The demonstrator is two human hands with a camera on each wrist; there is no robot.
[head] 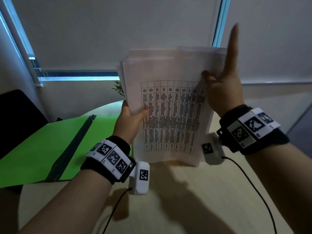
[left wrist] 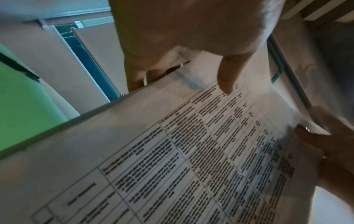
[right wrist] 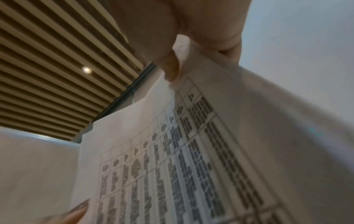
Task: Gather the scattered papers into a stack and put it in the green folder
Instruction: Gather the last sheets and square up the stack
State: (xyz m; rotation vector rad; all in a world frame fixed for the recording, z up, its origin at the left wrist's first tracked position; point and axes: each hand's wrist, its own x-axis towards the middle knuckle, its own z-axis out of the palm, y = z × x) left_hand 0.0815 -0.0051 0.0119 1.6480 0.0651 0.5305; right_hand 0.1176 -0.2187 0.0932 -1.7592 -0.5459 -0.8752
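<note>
Left hand [head: 130, 119] grips paper stack [head: 170, 107] upright above table [head: 194, 191], bottom edge touching; right hand [head: 222, 92] pinches right edge, index finger raised. Green folder [head: 42, 149] lies open, left.

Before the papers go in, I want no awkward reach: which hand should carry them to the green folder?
Left. The left hand grips the papers on the side nearest the folder, which lies open to the left. The right hand would have to cross over.

One paper stack [head: 170, 115], one green folder [head: 42, 147], two hands, one plant [head: 119, 87].
</note>
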